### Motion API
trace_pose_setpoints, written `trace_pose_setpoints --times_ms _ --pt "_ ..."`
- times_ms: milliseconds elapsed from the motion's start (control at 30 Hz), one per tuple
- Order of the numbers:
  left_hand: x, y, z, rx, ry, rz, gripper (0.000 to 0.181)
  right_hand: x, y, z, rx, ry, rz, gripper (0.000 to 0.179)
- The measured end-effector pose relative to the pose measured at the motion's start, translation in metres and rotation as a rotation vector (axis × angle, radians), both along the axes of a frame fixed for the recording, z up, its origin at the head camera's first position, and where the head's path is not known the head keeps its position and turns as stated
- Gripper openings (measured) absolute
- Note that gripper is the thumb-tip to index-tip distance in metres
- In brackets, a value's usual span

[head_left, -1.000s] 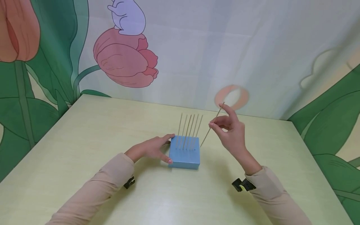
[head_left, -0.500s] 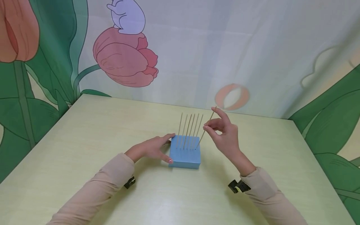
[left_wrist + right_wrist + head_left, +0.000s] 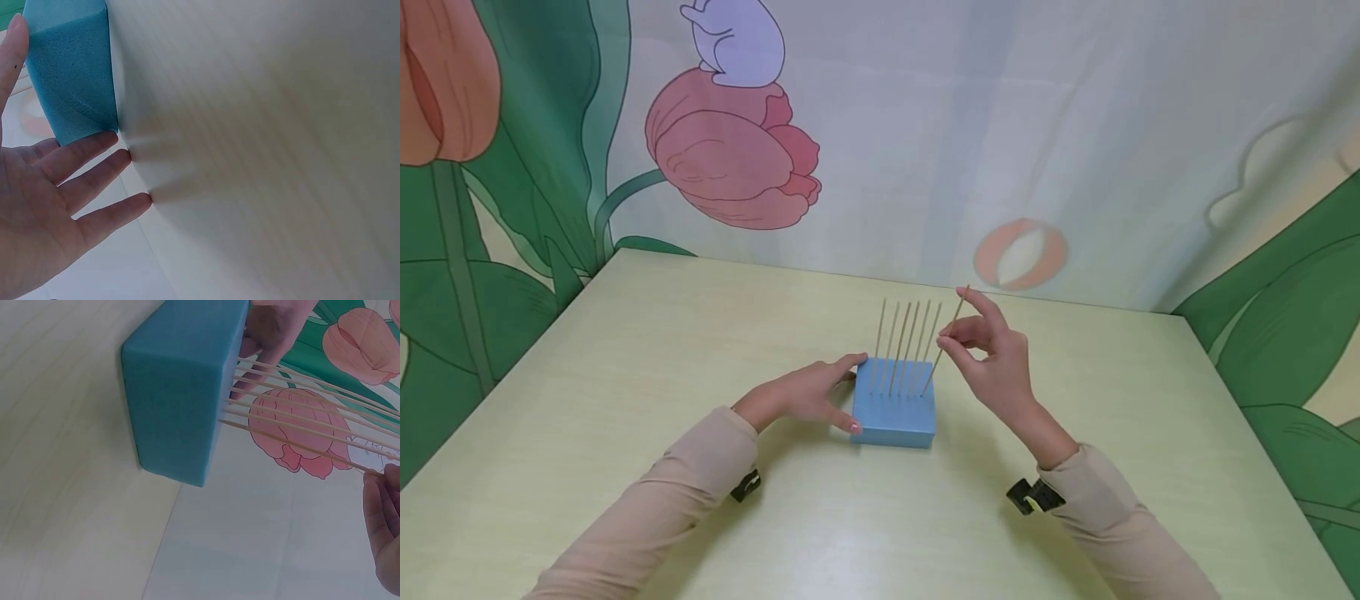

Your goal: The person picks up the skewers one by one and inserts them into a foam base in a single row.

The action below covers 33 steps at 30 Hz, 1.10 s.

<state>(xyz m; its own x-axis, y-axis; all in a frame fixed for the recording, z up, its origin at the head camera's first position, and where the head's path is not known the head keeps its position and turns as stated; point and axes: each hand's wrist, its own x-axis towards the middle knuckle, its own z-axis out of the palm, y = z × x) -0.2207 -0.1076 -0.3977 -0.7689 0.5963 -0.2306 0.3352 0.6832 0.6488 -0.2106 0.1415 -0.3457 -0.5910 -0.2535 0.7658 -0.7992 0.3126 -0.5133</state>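
A blue foam block (image 3: 893, 417) lies on the table with several thin wooden skewers (image 3: 900, 350) upright in a row in its top. My left hand (image 3: 805, 393) holds the block at its left side, thumb at the near corner and index finger at the far corner; the other fingers spread down to the table in the left wrist view. With thumb and fingertips my right hand (image 3: 1000, 358) pinches another skewer (image 3: 933, 369) midway along, index finger at its upper end. That skewer leans to the right, its lower tip at the row's right end, right at the block's surface (image 3: 175, 412).
The pale wooden table (image 3: 700, 333) reaches back to a printed cloth (image 3: 887, 150) with tulips and a rabbit. A dark clip-like device (image 3: 1036, 496) sits at the right wrist, a similar one (image 3: 746, 485) at the left.
My right hand has moved left and brought the pinched skewer from beside the block to the right end of the row. The left hand and the block stay in place.
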Motion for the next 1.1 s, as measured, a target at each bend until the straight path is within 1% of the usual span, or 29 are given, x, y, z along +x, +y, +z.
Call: trace_pose_setpoints --times_ms 167,267,433,600,700,967,1100 --pt "0.000 -0.001 -0.001 -0.002 0.000 -0.001 0.105 -0.001 -0.001 -0.007 0.027 -0.002 0.012 0.059" --pt "0.000 0.000 -0.002 -0.003 0.000 -0.003 0.105 -0.001 0.000 -0.011 0.038 -0.004 0.020 0.055" --pt "0.000 0.000 -0.003 -0.003 -0.006 -0.002 0.105 -0.001 0.000 -0.013 0.076 -0.031 0.021 0.041" --pt "0.002 0.000 -0.001 -0.002 -0.007 -0.001 0.104 -0.001 -0.001 -0.012 0.133 -0.040 -0.008 0.029" --pt "0.002 0.000 -0.001 0.001 -0.007 -0.002 0.104 -0.001 -0.001 -0.011 0.149 -0.034 -0.018 0.026" --pt "0.001 -0.002 -0.001 0.001 0.000 -0.003 0.105 -0.005 -0.002 -0.011 0.173 0.016 0.009 0.025" --pt "-0.001 -0.001 -0.001 0.003 -0.007 -0.010 0.105 -0.005 0.000 -0.012 0.184 -0.002 0.019 0.025"
